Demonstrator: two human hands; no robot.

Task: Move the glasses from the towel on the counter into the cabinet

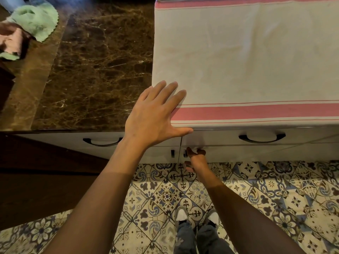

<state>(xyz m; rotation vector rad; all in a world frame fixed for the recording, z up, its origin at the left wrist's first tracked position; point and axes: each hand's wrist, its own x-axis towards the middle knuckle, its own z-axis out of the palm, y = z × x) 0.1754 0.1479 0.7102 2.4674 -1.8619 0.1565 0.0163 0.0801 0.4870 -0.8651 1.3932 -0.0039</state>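
Note:
A cream towel with pink stripes lies flat on the dark marble counter. No glasses show on it. My left hand rests flat with spread fingers on the towel's near left corner at the counter edge. My right hand is down below the counter, its fingers curled at the top edge of the white cabinet door beside its small dark handle. The cabinet's inside is hidden.
Two white drawers with black curved handles sit under the counter. Green and pink cloths lie at the far left. My feet stand on the patterned tile floor. Dark wood panel at the left.

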